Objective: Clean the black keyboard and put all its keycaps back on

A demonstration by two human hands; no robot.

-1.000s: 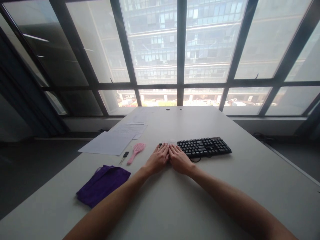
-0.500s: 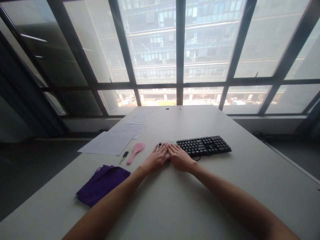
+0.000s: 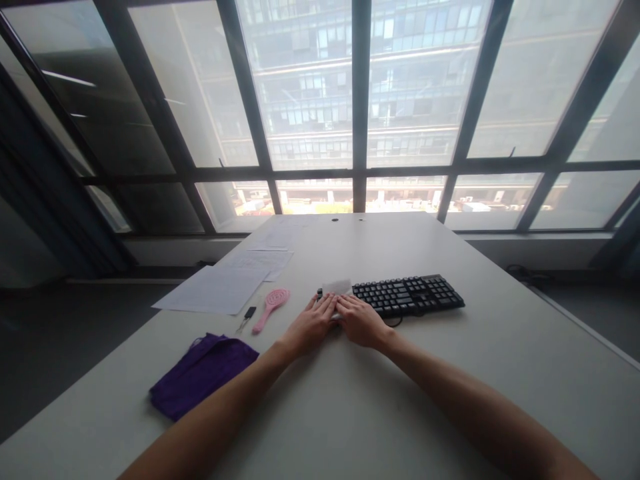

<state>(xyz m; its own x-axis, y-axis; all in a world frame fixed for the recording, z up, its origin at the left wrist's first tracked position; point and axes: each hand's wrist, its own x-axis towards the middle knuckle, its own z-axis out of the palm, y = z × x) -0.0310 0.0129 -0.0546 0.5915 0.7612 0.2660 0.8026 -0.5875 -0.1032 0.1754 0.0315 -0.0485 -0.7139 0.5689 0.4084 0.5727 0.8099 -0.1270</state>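
Note:
A small white cloth or tissue (image 3: 338,287) lies over the left end of the black keyboard (image 3: 410,294). My left hand (image 3: 313,324) rests on its near part, fingers extended and pointing forward. Beside it, touching at the fingertips, my right hand (image 3: 361,321) presses on the same white piece with its fingers stretched out and the palm down. The keys under both hands are hidden. A short loop of black cable shows just in front of the keyboard, right of my right hand.
Left of my hands lie a pink hairbrush (image 3: 271,309), a small black item with metal prongs (image 3: 247,319) and a folded purple cloth bag (image 3: 203,373). Paper sheets (image 3: 215,289) cover the white table's (image 3: 390,243) left edge. Windows stand beyond.
Both hands have drawn slightly back toward me, and more of the white piece shows beyond the fingertips. The whole view has shifted a little.

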